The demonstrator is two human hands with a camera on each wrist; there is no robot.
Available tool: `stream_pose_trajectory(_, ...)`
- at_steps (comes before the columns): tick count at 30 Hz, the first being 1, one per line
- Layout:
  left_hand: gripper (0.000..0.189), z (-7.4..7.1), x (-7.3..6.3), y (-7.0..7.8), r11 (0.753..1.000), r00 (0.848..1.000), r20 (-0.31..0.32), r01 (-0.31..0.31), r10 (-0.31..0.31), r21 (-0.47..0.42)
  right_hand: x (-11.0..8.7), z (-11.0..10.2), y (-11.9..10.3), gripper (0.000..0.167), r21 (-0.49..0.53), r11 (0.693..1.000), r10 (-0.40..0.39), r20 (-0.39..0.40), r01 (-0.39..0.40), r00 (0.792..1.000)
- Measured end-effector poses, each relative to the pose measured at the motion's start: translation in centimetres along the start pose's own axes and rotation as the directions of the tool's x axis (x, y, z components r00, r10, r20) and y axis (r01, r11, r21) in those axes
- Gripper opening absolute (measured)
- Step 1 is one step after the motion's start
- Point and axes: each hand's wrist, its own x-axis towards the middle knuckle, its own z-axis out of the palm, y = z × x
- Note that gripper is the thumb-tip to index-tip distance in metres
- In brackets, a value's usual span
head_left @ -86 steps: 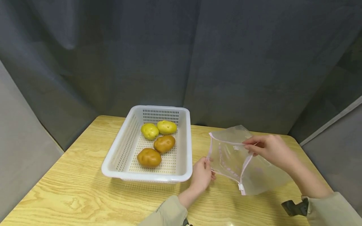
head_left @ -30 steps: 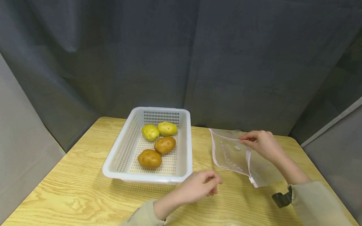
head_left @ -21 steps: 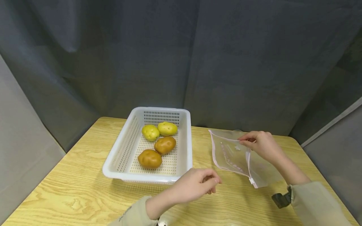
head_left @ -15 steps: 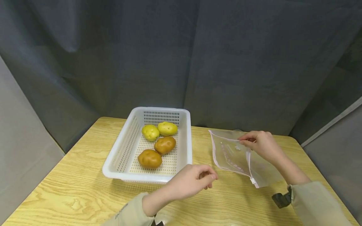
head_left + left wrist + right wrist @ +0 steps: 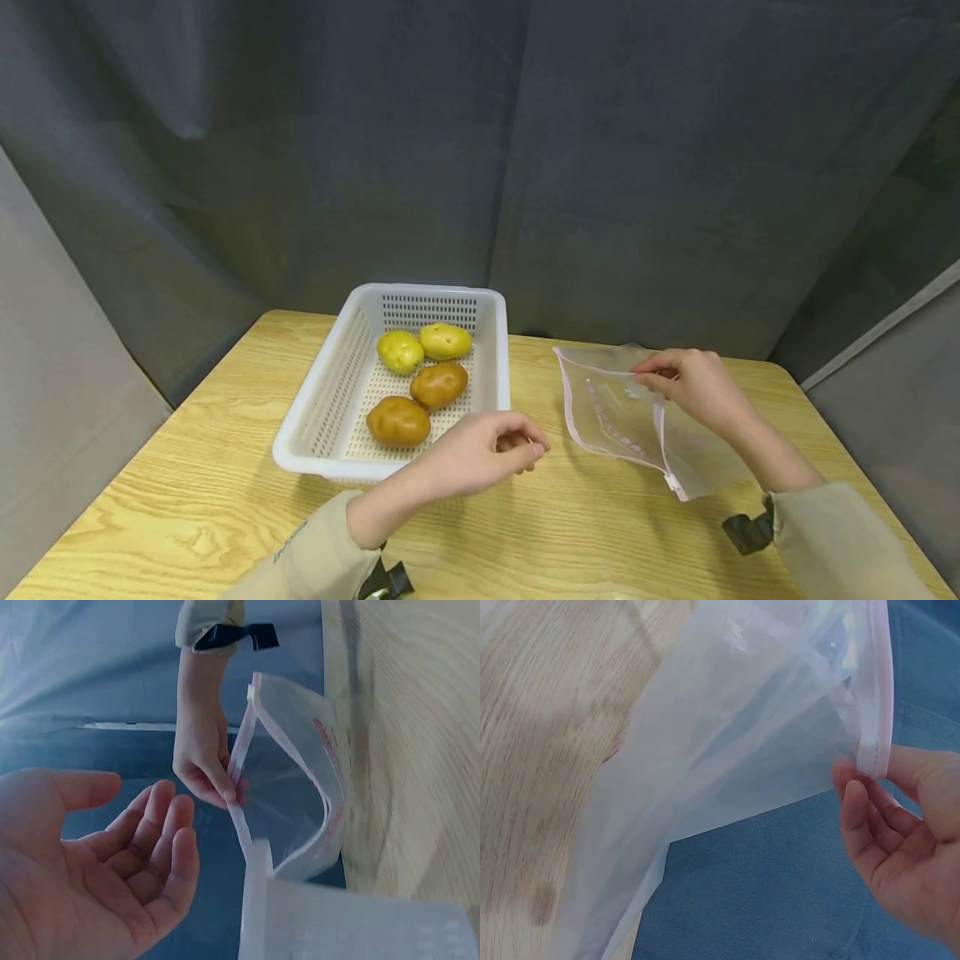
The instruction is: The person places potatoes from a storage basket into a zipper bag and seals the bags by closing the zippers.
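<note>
My right hand (image 5: pixel 701 387) pinches the upper edge of a clear zip bag (image 5: pixel 615 412) with pink trim, whose mouth gapes toward the left. The bag's white slider (image 5: pixel 671 481) sits at its lower front corner. In the right wrist view, thumb and fingers grip the zip strip of the bag (image 5: pixel 727 742). My left hand (image 5: pixel 480 454) hovers near the right front corner of a white basket (image 5: pixel 307 458), fingers loosely bent; the left wrist view shows nothing in its palm (image 5: pixel 97 877). Two yellow potatoes (image 5: pixel 401 352) and two brown potatoes (image 5: pixel 398 422) lie in the basket.
The basket stands left of centre on a wooden table (image 5: pixel 187 467). Dark grey curtain (image 5: pixel 465 150) rises behind the table's back edge, and pale panels (image 5: pixel 60 375) flank both sides. A black strap (image 5: pixel 750 532) is on the right wrist.
My left hand has let go of the bag's edge and moved left toward the basket's near right corner. The right hand still pinches the bag, which has barely shifted in the last second.
</note>
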Motion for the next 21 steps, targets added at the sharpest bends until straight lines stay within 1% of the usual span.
stream_pose_trajectory(4,0.011,-0.8,0.0,-0.5,1.0,1.0,-0.002,0.006,-0.006,0.03,-0.1,0.1,0.2,0.013,-0.008,1.0,-0.005,-0.004,0.005,1.0)
stream_pose_trajectory(11,0.011,-2.3,0.2,-1.6,0.995,0.999,-0.041,-0.004,0.008,0.097,-0.1,0.2,0.2,0.013,-0.009,1.0,-0.009,-0.009,0.009,1.0)
stream_pose_trajectory(16,0.011,-3.3,0.1,-2.3,0.994,0.999,-0.038,-0.004,0.008,0.112,-0.1,0.1,0.2,0.014,-0.011,1.0,0.001,-0.003,-0.001,1.0)
stream_pose_trajectory(21,0.011,-4.2,-0.1,-2.8,0.987,0.998,-0.056,-0.012,0.022,0.159,-0.1,0.1,0.3,0.014,-0.006,1.0,0.002,0.002,-0.002,1.0)
